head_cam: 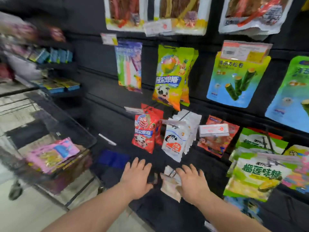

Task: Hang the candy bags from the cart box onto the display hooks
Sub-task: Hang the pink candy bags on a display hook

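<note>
Pink and yellow candy bags [51,155] lie in a box on the cart [70,129] at the lower left. Low on the black display wall hang pale pink and white bags [170,183] on a hook. My right hand [192,181] rests against their right side, fingers spread; whether it grips them I cannot tell. My left hand [136,177] is flat and open just left of those bags, palm toward the wall, holding nothing. Above them hang red candy bags [144,133] and white bags [177,141].
The black wall [100,67] carries many hanging snack bags: yellow-green candy [172,76], blue-green seaweed rolls [237,79], green durian sweets [254,174]. Shelves with blue boxes [55,56] stand at the left. A cart wheel [15,191] sits on the pale floor.
</note>
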Demonstrator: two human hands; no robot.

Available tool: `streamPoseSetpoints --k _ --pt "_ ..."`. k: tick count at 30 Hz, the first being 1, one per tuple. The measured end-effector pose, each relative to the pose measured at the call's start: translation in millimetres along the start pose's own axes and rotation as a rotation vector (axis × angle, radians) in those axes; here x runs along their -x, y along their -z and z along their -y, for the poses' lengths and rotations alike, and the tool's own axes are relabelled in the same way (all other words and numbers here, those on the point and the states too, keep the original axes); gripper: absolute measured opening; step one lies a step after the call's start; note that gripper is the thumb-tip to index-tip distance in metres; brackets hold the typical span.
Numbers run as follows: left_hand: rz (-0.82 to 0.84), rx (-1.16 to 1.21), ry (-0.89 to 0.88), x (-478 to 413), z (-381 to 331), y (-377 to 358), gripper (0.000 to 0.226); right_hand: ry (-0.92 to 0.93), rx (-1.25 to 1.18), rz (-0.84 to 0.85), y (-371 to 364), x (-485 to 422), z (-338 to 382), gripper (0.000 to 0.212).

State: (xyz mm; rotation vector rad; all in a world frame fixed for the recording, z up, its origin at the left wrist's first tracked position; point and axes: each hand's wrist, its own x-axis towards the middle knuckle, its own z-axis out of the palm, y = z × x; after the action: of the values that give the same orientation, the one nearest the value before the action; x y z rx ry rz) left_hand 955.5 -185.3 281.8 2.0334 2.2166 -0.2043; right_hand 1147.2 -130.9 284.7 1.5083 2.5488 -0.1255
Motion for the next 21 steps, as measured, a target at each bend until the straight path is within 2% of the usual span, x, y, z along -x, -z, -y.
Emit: streamPoseSetpoints --k 5,13,21 --pt "0.013 0.054 0.169 55.7 112.6 -14.3 0.080 0.152 0.012 -0.029 5.0 -22.5 121.6 0.062" --pt "-0.014 0.046 0.372 158.7 278.5 -46.4 0.075 0.334 0.026 0.028 3.6 -46.9 306.4 0.064" --pt "-0.018 0.105 0.537 207.2 373.9 -70.9 0.077 0.496 0.067 0.066 2.5 -68.7 422.3 0.061"
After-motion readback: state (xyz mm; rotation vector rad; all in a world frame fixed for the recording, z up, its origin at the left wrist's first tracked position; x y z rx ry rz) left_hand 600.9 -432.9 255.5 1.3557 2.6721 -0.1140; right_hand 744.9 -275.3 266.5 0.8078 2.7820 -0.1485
